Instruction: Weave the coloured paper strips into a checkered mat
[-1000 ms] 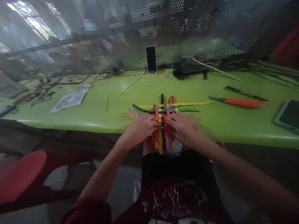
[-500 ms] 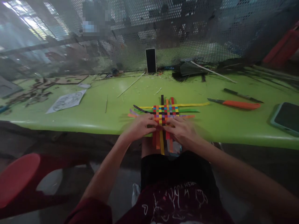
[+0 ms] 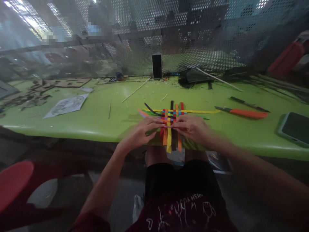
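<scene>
A small checkered mat of woven coloured strips [image 3: 170,112] lies near the table's front edge, its loose ends sticking out on all sides. My left hand [image 3: 141,131] has its fingertips closed on the mat's lower left part. From the other side my right hand [image 3: 194,129] pinches the lower right part, its fingertips close to the left ones. Between the hands a yellow strip [image 3: 169,140] hangs toward the table edge, beside orange, red and dark strips. A black strip [image 3: 152,109] curls out at the upper left. The hands cover part of the weave.
To the right lie an orange-handled knife [image 3: 248,112], a dark-handled knife [image 3: 248,103] and a phone [image 3: 296,127]. Another phone [image 3: 156,66] stands upright against the mesh. At left are a printed sheet [image 3: 66,105] and brown scraps [image 3: 41,91]. A red stool [image 3: 14,183] is below.
Both hands have shifted slightly up on the mat, and the right hand now covers more of its right side. The mat has turned or slid a little, and the view has moved slightly.
</scene>
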Demonstrator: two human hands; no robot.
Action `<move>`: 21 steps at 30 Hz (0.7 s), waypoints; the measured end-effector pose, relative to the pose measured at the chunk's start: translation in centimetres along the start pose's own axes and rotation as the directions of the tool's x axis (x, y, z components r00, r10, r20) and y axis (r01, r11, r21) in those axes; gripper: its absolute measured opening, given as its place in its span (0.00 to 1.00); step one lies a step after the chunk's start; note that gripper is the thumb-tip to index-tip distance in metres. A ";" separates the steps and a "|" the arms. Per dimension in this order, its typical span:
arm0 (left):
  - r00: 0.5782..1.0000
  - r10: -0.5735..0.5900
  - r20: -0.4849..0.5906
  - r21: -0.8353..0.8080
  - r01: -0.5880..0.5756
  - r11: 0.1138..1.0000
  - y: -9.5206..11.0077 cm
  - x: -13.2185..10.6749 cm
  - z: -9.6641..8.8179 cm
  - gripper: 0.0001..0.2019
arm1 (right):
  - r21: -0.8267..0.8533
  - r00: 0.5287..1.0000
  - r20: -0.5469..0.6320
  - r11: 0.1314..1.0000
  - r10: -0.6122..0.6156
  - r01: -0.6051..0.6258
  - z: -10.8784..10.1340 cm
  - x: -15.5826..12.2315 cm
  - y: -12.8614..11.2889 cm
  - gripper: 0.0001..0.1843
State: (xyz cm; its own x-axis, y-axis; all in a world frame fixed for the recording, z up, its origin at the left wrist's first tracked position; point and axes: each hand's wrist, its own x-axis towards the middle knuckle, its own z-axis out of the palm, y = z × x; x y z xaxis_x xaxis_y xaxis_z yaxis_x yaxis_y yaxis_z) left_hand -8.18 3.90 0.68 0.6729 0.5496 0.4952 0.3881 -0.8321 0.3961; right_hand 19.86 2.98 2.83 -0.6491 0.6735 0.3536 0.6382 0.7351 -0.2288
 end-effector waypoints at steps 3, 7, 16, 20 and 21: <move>0.994 0.041 -0.103 0.034 -0.038 0.999 -0.7 1.3 0.7 0.17 | 0.122 1.000 -0.006 0.993 0.004 -0.003 -1.6 1.1 0.5 0.14; 0.957 0.034 -0.288 0.043 -0.023 0.999 -0.3 4.0 0.7 0.08 | 0.329 0.997 0.030 0.941 0.068 -0.074 -4.8 2.7 0.4 0.14; 0.855 -0.225 -0.468 -0.373 0.040 0.927 0.8 8.6 -1.1 0.11 | 0.564 0.877 0.303 0.672 0.372 -0.480 -11.0 6.9 1.6 0.19; 0.845 -0.277 -0.458 -0.457 0.043 0.888 2.8 11.0 -5.6 0.09 | 0.692 0.902 0.353 0.579 0.250 -0.431 -15.3 9.9 1.0 0.12; 0.854 -0.281 -0.438 -0.480 0.042 0.876 3.7 11.3 -7.1 0.09 | 0.725 0.912 0.365 0.558 0.188 -0.405 -16.4 10.5 0.7 0.12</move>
State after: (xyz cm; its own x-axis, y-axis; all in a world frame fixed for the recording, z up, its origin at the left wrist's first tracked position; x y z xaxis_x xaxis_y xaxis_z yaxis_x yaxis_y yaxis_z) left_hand -3.60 7.58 13.27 0.1900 0.7359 0.6498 0.0662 -0.6700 0.7394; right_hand 20.28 9.30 21.28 -0.6233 0.7802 -0.0520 0.3188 0.1928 -0.9280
